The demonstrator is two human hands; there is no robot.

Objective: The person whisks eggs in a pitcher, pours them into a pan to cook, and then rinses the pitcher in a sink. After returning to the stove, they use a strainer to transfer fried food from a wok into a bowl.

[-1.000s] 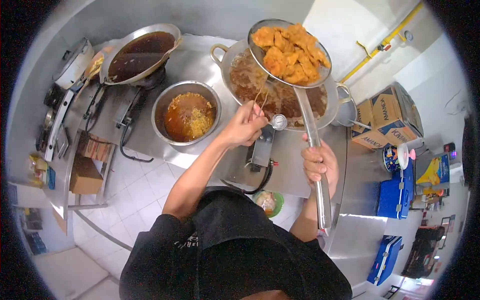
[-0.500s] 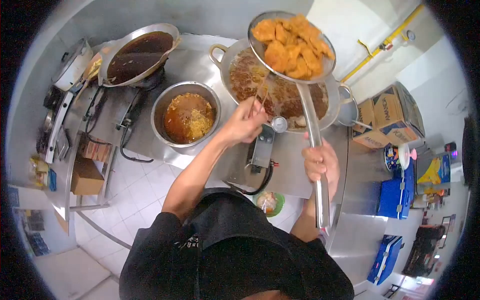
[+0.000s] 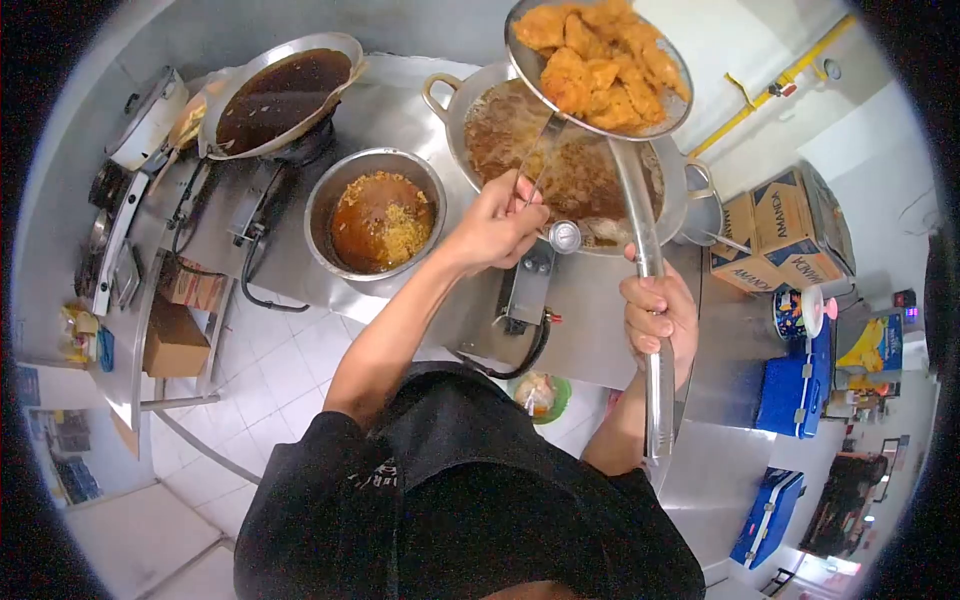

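My right hand [image 3: 660,312] is wrapped round the long metal handle of a strainer [image 3: 632,195]. Fried, orange-brown pieces of food [image 3: 605,70] are heaped in its round basket, held above the far part of a large wok [image 3: 678,205]. Bubbling brown oil [image 3: 510,130] fills the wok. My left hand [image 3: 500,222] is closed on a thin metal utensil [image 3: 540,160] that reaches toward the strainer's rim; its far end is hard to make out. A small round dial [image 3: 565,237] sits beside my left fingers, at the wok's near rim.
A steel bowl [image 3: 318,240] with brown liquid and yellowish crumbs stands left of the wok. Behind it is another wok [image 3: 350,65] of dark liquid. Cardboard boxes [image 3: 775,225] stand at right, near a yellow pipe [image 3: 800,70]. Blue coolers [image 3: 785,395] line the right side.
The strainer with the fried pieces has moved slightly farther away and to the right. My left hand has stayed close to the same place over the near rim. The view has shifted a little.
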